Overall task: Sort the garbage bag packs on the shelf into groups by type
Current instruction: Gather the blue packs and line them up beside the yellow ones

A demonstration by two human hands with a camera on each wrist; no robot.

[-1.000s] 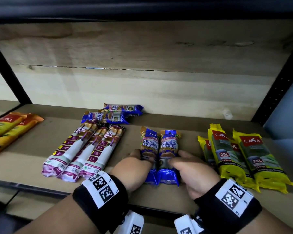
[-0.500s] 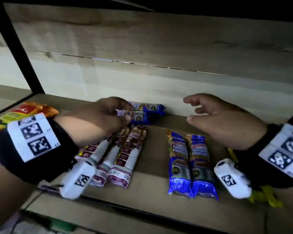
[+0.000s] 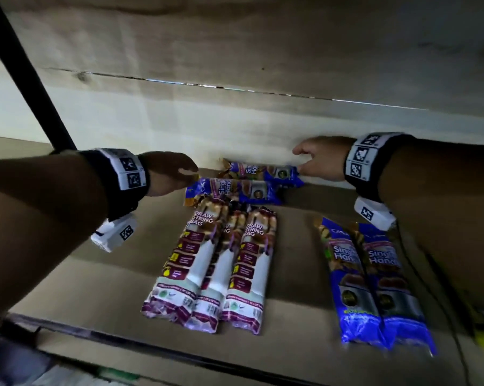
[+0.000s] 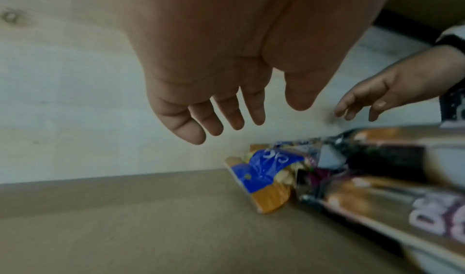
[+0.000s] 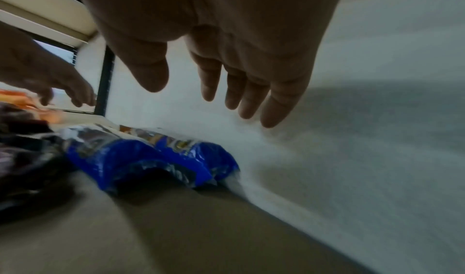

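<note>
Hands had left the front blue pair [image 3: 374, 285]: left hand [image 3: 170, 174] and right hand [image 3: 321, 162], fingers loose and empty, flanked two blue plastic packs [image 3: 252, 181] lying crosswise at upper centre, probably to be fetched next.

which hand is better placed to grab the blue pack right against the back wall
Probably the right hand: its open fingers hover at the rear blue pack's end. The left hand sits by the nearer blue pack.

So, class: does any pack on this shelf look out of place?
Yes. Two blue packs lie crosswise at the back wall, apart from the matching blue pair standing lengthwise at front right. Both hands are open above them.
</note>
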